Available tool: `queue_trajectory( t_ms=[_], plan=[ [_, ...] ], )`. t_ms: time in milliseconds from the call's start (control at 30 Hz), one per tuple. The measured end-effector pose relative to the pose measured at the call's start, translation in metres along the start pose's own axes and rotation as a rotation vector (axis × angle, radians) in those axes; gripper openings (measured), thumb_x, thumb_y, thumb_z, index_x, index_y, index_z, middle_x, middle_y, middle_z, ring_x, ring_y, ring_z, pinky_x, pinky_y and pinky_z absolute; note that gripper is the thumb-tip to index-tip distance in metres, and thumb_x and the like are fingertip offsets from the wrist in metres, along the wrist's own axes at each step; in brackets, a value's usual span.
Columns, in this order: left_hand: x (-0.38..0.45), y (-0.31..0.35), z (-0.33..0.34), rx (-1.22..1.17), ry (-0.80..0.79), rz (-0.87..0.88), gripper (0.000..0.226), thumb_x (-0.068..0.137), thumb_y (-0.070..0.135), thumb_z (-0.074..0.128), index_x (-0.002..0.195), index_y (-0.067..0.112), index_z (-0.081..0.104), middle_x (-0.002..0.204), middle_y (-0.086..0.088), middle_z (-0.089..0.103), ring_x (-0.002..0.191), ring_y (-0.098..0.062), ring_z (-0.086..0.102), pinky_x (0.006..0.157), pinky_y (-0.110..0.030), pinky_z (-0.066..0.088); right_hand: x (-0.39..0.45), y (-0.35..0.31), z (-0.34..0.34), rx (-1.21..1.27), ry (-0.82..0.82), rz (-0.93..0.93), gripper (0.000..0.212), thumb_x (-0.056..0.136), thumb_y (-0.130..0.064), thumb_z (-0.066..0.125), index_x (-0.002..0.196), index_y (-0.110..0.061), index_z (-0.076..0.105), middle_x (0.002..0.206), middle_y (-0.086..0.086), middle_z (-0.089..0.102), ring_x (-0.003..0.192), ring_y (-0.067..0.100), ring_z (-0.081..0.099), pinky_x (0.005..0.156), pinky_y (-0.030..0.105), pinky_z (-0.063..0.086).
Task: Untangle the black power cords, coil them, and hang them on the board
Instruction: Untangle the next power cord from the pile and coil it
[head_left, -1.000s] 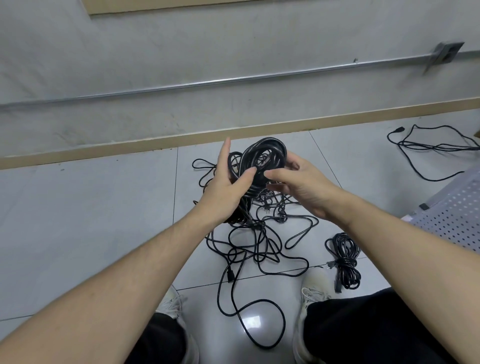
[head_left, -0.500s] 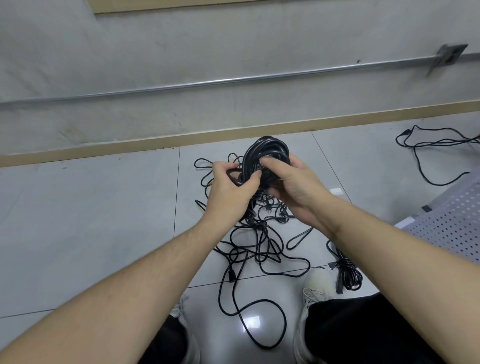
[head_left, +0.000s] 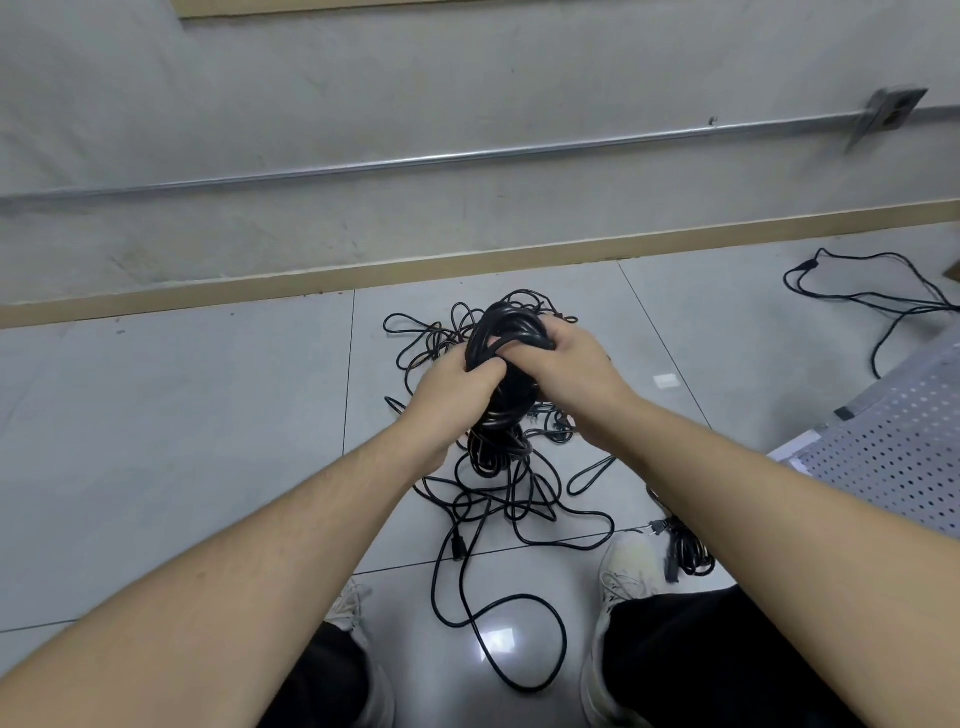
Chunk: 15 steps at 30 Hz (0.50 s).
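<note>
Where fingers earlier stood spread, both hands (head_left: 519, 374) now clenched together round the cord coil (head_left: 506, 332).

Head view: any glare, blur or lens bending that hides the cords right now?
Head view: a bright glare patch sits on the floor tile between the shoes; the wall conduit bows from wide-angle distortion; the coiled bundle reads as one dark mass, gripped by left hand and right hand, both sharp.

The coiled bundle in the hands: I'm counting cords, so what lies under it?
Under the coiled bundle, held by the left hand and right hand, a tangle of black cords sprawls on the tiled floor. Hands and bundle cover its middle.
</note>
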<state>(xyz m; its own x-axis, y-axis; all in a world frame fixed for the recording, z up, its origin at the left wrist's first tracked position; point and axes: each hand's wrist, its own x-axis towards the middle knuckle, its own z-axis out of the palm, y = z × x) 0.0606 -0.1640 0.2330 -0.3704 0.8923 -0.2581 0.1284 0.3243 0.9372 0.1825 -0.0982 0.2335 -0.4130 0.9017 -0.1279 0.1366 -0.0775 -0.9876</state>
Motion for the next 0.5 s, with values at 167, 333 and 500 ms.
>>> queue_trajectory(
  t_ms=[167,333,500],
  plan=[
    [-0.003,0.005,0.007,-0.054,0.004,-0.058,0.026,0.085,0.033,0.054,0.105,0.022,0.068,0.1,-0.001,0.075,0.098,-0.022,0.072,0.081,-0.039,0.06,0.005,-0.002,-0.002,0.05,0.014,0.038,0.011,0.087,-0.016,0.075,0.097,-0.012,0.073,0.085,0.003,0.075,0.08,0.017,0.071,0.077,0.038,0.06],
    [-0.007,-0.001,0.011,-0.324,0.067,-0.199,0.01,0.089,0.015,0.064,0.099,0.016,0.061,0.08,0.001,0.069,0.068,-0.014,0.067,0.057,-0.029,0.054,0.007,-0.001,-0.002,0.033,-0.01,0.091,0.017,0.088,-0.019,0.074,0.101,-0.008,0.072,0.088,0.007,0.075,0.075,0.017,0.068,0.07,0.036,0.055],
    [-0.008,0.003,0.014,-0.463,0.108,-0.203,0.012,0.09,0.006,0.062,0.098,0.014,0.058,0.077,-0.002,0.066,0.053,-0.01,0.067,0.046,-0.028,0.054,0.006,-0.008,-0.001,0.082,0.03,0.075,0.006,0.088,-0.016,0.077,0.088,-0.014,0.072,0.078,0.0,0.072,0.068,0.015,0.066,0.06,0.028,0.053]
  ],
)
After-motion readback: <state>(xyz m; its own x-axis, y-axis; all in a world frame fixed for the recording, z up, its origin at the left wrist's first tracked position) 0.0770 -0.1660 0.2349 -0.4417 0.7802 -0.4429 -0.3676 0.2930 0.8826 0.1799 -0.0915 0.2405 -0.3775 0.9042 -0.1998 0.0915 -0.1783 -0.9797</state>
